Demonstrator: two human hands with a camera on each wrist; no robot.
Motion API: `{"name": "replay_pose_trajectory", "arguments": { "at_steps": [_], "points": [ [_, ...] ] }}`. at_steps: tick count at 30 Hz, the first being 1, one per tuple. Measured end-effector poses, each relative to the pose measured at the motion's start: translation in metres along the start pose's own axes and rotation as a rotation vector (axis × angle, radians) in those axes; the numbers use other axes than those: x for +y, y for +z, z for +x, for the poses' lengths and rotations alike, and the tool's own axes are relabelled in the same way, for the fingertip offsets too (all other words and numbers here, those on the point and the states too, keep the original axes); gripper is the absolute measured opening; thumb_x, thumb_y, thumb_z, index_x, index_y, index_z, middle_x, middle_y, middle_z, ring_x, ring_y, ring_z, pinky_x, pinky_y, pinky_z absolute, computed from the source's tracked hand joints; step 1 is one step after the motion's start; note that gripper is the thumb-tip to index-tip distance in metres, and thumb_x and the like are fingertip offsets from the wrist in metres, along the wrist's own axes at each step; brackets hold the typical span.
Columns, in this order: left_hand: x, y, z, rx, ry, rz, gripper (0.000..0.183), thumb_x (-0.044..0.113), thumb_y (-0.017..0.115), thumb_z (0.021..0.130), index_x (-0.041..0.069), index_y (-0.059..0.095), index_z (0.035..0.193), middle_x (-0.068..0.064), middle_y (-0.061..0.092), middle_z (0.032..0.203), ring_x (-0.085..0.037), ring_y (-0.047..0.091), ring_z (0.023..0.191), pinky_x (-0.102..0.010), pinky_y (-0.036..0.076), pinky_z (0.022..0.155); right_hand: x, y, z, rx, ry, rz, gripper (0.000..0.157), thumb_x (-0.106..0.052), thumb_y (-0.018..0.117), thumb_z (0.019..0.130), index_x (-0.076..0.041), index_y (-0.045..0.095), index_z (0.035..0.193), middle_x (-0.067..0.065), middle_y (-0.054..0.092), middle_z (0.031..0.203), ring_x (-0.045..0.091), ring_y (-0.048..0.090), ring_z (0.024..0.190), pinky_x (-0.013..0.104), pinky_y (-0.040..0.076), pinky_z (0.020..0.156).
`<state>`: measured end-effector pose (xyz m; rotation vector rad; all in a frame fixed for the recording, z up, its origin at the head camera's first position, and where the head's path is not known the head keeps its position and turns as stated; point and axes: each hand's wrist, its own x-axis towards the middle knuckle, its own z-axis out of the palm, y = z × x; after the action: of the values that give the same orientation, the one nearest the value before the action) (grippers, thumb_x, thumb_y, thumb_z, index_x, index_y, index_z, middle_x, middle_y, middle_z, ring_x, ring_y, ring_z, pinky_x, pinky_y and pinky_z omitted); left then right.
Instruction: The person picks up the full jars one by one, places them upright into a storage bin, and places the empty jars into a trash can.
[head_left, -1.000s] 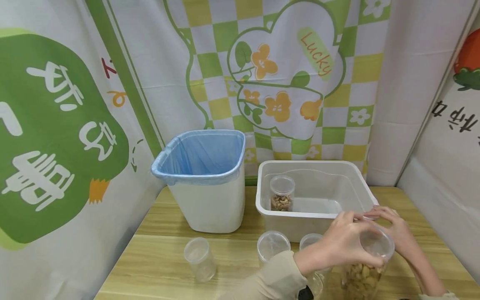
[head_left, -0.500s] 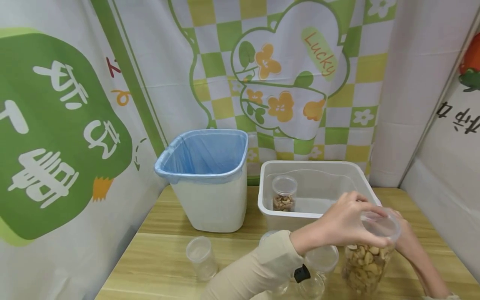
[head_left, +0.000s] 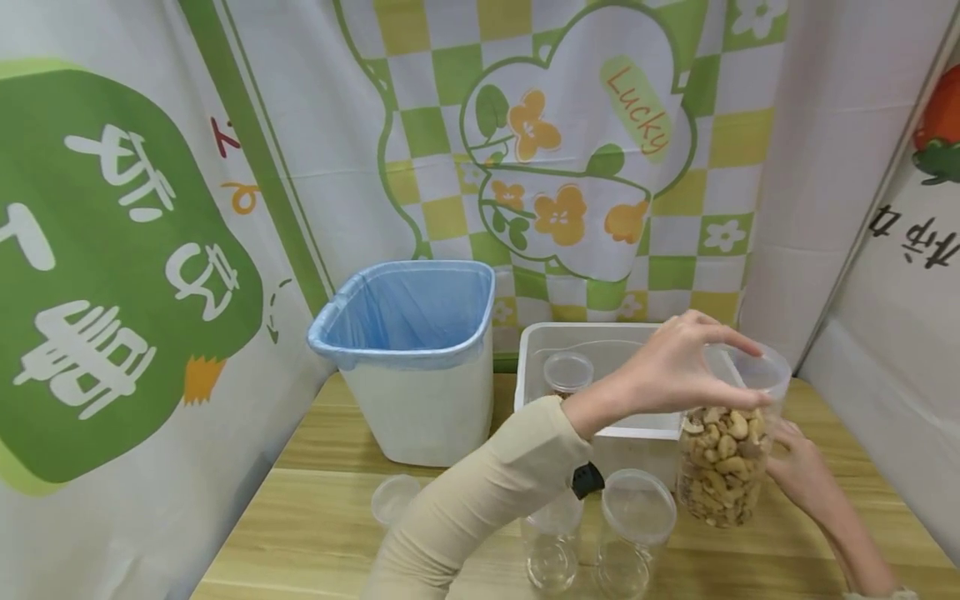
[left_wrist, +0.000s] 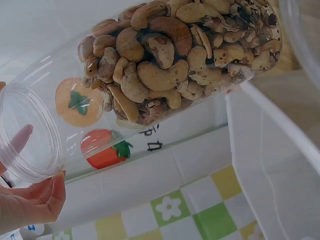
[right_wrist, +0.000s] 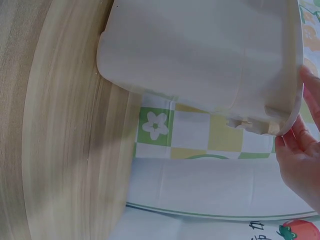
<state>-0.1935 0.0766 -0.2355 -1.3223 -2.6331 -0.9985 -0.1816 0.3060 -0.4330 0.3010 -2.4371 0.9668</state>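
My left hand (head_left: 667, 367) holds a tall clear jar (head_left: 723, 475) by its top, thumb and fingers spread around the lid. The jar is partly filled with cashews (left_wrist: 155, 65) and hangs in front of the right end of a white plastic bin (head_left: 536, 337). In the left wrist view, fingertips touch the ridged lid (left_wrist: 30, 135). My right hand (head_left: 802, 471) is half hidden behind the jar in the head view. The right wrist view shows that right hand (right_wrist: 300, 155) pinching the bin's rim at a corner. A smaller lidded jar (head_left: 567, 372) stands inside the bin.
Two clear, empty-looking jars (head_left: 551, 554) (head_left: 637, 517) stand at the table's front. Another clear jar (head_left: 395, 498) is partly behind my left sleeve (head_left: 480, 492). A white wastebasket (head_left: 427, 417) with a blue liner stands left of the bin. Printed cloth walls surround the wooden table (head_left: 300, 517).
My left hand has raised the cashew jar from the front of the table, up and forward toward the bin. The right hand has stayed by the bin's right end.
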Motion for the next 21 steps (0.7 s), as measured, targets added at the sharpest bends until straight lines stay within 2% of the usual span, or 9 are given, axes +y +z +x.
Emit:
{"name": "replay_pose_trajectory", "arguments": {
  "at_steps": [1, 2, 3, 4, 8, 11, 13, 15, 21],
  "points": [
    [0.0, -0.004, 0.002, 0.0, -0.004, -0.005, 0.041, 0.041, 0.071, 0.07, 0.026, 0.064, 0.107, 0.013, 0.052, 0.11, 0.003, 0.038, 0.102, -0.014, 0.032, 0.078, 0.001, 0.001, 0.0, 0.016, -0.016, 0.021, 0.035, 0.005, 0.063, 0.073, 0.004, 0.059, 0.108, -0.019, 0.045, 0.122, -0.012, 0.028, 0.111, 0.051, 0.03, 0.092],
    [-0.001, -0.008, 0.004, 0.0, -0.008, -0.007, 0.041, 0.041, 0.071, 0.07, 0.026, 0.063, 0.107, 0.013, 0.052, 0.11, 0.003, 0.038, 0.103, -0.014, 0.032, 0.078, 0.001, 0.002, 0.001, 0.033, -0.034, 0.031, 0.03, 0.005, 0.064, 0.072, 0.002, 0.062, 0.102, -0.029, 0.041, 0.117, -0.018, 0.024, 0.107, 0.043, 0.031, 0.095],
    [-0.002, -0.012, 0.006, 0.003, -0.008, -0.012, 0.042, 0.041, 0.071, 0.07, 0.025, 0.063, 0.108, 0.012, 0.052, 0.111, 0.002, 0.038, 0.103, -0.015, 0.033, 0.079, 0.001, 0.003, 0.001, 0.047, -0.051, 0.038, 0.026, 0.005, 0.065, 0.071, 0.0, 0.064, 0.096, -0.036, 0.036, 0.111, -0.019, 0.025, 0.104, 0.033, 0.031, 0.096],
    [-0.003, -0.015, 0.008, 0.006, -0.011, -0.019, 0.042, 0.041, 0.071, 0.07, 0.025, 0.063, 0.108, 0.011, 0.052, 0.112, 0.002, 0.038, 0.103, -0.015, 0.033, 0.078, 0.001, 0.004, 0.002, 0.059, -0.068, 0.054, 0.022, 0.005, 0.066, 0.07, 0.0, 0.064, 0.091, -0.04, 0.034, 0.105, -0.019, 0.026, 0.102, 0.029, 0.032, 0.094],
    [-0.009, -0.026, 0.015, 0.029, -0.013, -0.01, 0.042, 0.04, 0.071, 0.07, 0.023, 0.063, 0.107, 0.011, 0.054, 0.113, 0.0, 0.039, 0.103, -0.015, 0.034, 0.077, -0.002, 0.006, 0.003, 0.063, -0.115, 0.077, 0.017, 0.006, 0.069, 0.066, 0.001, 0.063, 0.082, -0.033, 0.043, 0.1, -0.015, 0.032, 0.099, 0.004, 0.021, 0.083],
    [-0.015, -0.033, 0.022, 0.056, -0.025, 0.008, 0.042, 0.041, 0.071, 0.071, 0.024, 0.063, 0.107, 0.011, 0.054, 0.114, -0.001, 0.039, 0.105, -0.016, 0.034, 0.078, -0.005, 0.005, 0.003, 0.024, -0.093, 0.102, 0.016, 0.002, 0.069, 0.07, -0.002, 0.065, 0.085, -0.03, 0.045, 0.101, -0.015, 0.032, 0.102, 0.027, 0.026, 0.098],
    [-0.019, -0.037, 0.026, 0.078, -0.036, 0.011, 0.042, 0.041, 0.071, 0.071, 0.023, 0.063, 0.108, 0.01, 0.053, 0.114, -0.002, 0.039, 0.106, -0.018, 0.035, 0.08, -0.006, 0.004, 0.003, 0.0, -0.064, 0.113, 0.016, -0.002, 0.068, 0.073, -0.003, 0.066, 0.088, -0.031, 0.045, 0.101, -0.016, 0.03, 0.104, 0.048, 0.025, 0.097],
    [-0.024, -0.04, 0.03, 0.097, -0.043, 0.01, 0.042, 0.04, 0.071, 0.071, 0.022, 0.063, 0.108, 0.009, 0.053, 0.113, -0.004, 0.039, 0.106, -0.018, 0.035, 0.081, -0.006, 0.003, 0.004, -0.009, -0.056, 0.123, 0.016, -0.002, 0.067, 0.073, -0.002, 0.066, 0.089, -0.032, 0.044, 0.101, -0.017, 0.029, 0.104, 0.063, 0.021, 0.089],
    [-0.042, -0.038, 0.042, 0.133, -0.052, 0.018, 0.044, 0.038, 0.071, 0.071, 0.019, 0.063, 0.109, 0.004, 0.053, 0.112, -0.006, 0.039, 0.106, -0.018, 0.033, 0.082, -0.004, 0.003, 0.004, -0.006, -0.053, 0.139, 0.015, -0.004, 0.068, 0.074, -0.002, 0.066, 0.088, -0.03, 0.046, 0.1, -0.018, 0.029, 0.104, 0.067, 0.02, 0.085]
  ]
}}
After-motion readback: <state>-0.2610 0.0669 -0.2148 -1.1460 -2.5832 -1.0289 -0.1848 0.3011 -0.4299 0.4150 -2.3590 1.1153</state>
